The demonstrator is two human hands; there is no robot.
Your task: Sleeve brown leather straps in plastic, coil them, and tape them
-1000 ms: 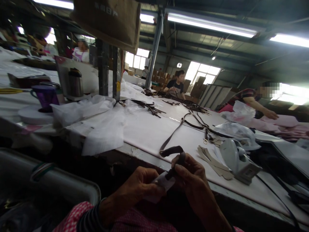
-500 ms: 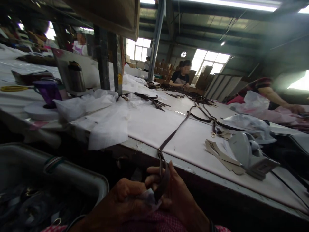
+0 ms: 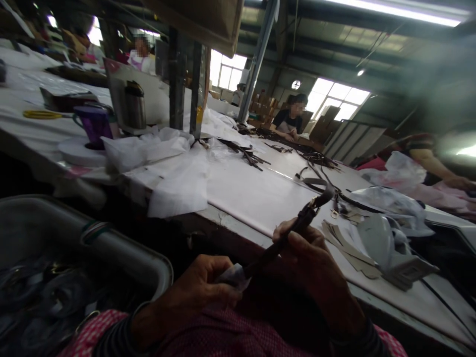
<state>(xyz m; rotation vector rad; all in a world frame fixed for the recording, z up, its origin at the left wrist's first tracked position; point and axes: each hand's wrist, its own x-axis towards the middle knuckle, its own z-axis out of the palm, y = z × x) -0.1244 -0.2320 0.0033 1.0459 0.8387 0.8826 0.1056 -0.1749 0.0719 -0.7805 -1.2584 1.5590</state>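
**Backlit workshop, murky up close**

Most of the light comes from the far windows (image 3: 336, 99) and the ceiling tube (image 3: 390, 10), both blown out to plain white. A hazy flare smears the right side, where a co-worker's arm (image 3: 435, 158) goes soft and blurry. The white table (image 3: 253, 193) catches the light nicely, with a bit of sheen. Down at the bottom it's dim: the left hand (image 3: 201, 290), right hand (image 3: 316, 267) and dark strap (image 3: 282, 243) sit in shadow with little detail, and the bin (image 3: 111, 248) at lower left is nearly black. The wide lens leans the pole (image 3: 258, 59) and stretches the edges.
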